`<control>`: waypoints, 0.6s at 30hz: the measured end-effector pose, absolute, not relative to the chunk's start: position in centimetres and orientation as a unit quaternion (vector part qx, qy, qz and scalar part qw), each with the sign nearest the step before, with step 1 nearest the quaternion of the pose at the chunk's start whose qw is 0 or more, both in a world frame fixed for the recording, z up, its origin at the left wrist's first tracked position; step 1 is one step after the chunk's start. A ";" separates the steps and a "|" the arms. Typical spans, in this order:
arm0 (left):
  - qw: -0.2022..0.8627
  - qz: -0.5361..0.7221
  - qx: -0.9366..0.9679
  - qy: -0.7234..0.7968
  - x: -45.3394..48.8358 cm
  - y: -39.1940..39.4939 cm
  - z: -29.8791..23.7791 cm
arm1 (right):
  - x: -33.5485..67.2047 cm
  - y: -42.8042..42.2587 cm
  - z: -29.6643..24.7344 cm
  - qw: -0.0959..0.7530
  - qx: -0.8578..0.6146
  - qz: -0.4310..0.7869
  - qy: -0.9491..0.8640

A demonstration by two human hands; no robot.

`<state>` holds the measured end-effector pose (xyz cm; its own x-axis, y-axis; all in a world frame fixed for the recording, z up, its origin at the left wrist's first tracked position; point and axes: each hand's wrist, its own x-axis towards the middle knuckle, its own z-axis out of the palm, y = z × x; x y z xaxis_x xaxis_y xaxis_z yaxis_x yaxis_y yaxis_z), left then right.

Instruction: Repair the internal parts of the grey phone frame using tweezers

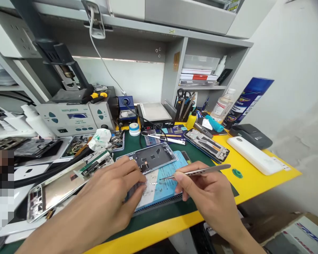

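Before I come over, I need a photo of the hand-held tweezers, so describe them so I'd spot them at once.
Find the green mat, then the blue-and-white pad above it. At the pad's right side, the right hand holds slim metal tweezers, tips pointing left. Unlike the metal tools standing in the black holder, they are held nearly level.

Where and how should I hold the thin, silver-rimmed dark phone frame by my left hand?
I'd pinch the silver-rimmed dark phone frame across its two long rims near the right end, coming from the right: it lies fairly flat with that end exposed, while the left hand partly hides the other.
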<state>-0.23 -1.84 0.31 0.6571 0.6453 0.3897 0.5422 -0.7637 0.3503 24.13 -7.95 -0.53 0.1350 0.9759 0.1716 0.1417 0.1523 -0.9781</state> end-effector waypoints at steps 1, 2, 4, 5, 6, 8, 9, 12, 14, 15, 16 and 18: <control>0.098 0.243 0.908 0.326 -0.2 -1.7 0.1 | 24.1 -7.9 -0.7 0.537 -0.524 0.376 -0.543; 0.093 0.234 0.911 0.326 -0.2 -1.7 -0.1 | 23.9 -7.9 -0.8 0.538 -0.526 0.369 -0.546; 0.086 0.229 0.914 0.324 -0.2 -1.7 -0.4 | 23.6 -7.9 -0.9 0.549 -0.533 0.358 -0.536; 0.085 0.232 0.914 0.321 -0.1 -1.6 -0.5 | 23.4 -7.9 -0.9 0.555 -0.535 0.352 -0.531; 0.084 0.238 0.915 0.316 -0.1 -1.6 -0.6 | 23.2 -7.9 -1.0 0.558 -0.538 0.347 -0.529; 0.077 0.244 0.917 0.307 0.1 -1.4 -0.7 | 23.0 -7.8 -1.0 0.552 -0.544 0.334 -0.536; 0.070 0.248 0.917 0.304 0.1 -1.3 -0.8 | 22.9 -7.8 -1.1 0.548 -0.547 0.323 -0.543; 0.048 0.264 0.916 0.298 0.3 -1.1 -0.8 | 22.9 -7.7 -1.2 0.544 -0.553 0.282 -0.564; 0.051 0.257 0.917 0.302 0.4 -1.2 -0.7 | 22.9 -7.6 -1.1 0.543 -0.540 0.258 -0.589; 0.057 0.246 0.919 0.303 0.4 -1.3 -0.5 | 22.9 -7.6 -1.1 0.542 -0.531 0.250 -0.602; 0.062 0.236 0.920 0.306 0.4 -1.4 -0.4 | 22.9 -7.5 -1.0 0.540 -0.523 0.241 -0.614; 0.066 0.226 0.922 0.309 0.4 -1.5 -0.1 | 22.9 -7.4 -0.9 0.540 -0.513 0.225 -0.629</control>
<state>0.39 -1.49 -0.13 0.7076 0.5990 0.3749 0.5392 -0.8006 0.2615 22.89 -7.41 -0.95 0.1081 0.8877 0.4476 0.4019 0.3728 -0.8364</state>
